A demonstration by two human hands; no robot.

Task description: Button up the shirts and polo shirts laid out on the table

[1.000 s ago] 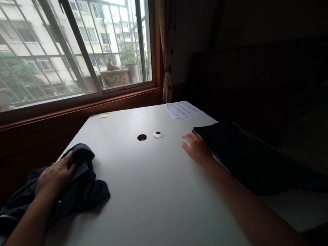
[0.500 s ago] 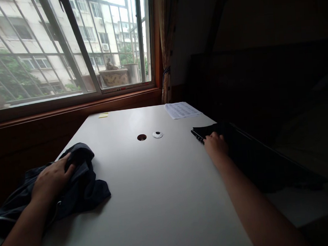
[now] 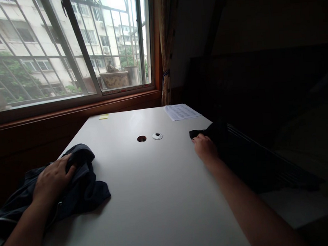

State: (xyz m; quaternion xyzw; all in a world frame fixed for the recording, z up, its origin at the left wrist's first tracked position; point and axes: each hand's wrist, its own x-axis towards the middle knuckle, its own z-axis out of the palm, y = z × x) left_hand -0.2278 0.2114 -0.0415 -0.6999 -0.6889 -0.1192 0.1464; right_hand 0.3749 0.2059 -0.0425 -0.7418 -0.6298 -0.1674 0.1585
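Observation:
On the left of the white table (image 3: pixel 147 199), my left hand (image 3: pixel 52 178) lies over a crumpled dark navy garment (image 3: pixel 90 192) with white piping. Its thumb and fingers press into the folds, closed on the cloth. At the right side, my right hand (image 3: pixel 205 147) grips the near-left corner of a dark, nearly black garment (image 3: pixel 257 165), which lies spread flat along the table's right edge. A small bunch of its cloth sticks out past my curled fingers. Thin pale stripes run along the far side of this garment. Deep shadow hides its details.
Printed paper sheets (image 3: pixel 182 112) lie at the back right of the table, and a yellow sticky note (image 3: pixel 104 116) at the back left. A round cable hole (image 3: pixel 142 138) sits beside its white ring cover (image 3: pixel 157 136). Behind are a barred window (image 3: pixel 63 47) and a tied curtain (image 3: pixel 165 63).
My right hand, first open beside the dark garment's edge, has moved onto it and closed on its corner, pulling the cloth up and slightly left. My left hand has stayed on the navy garment.

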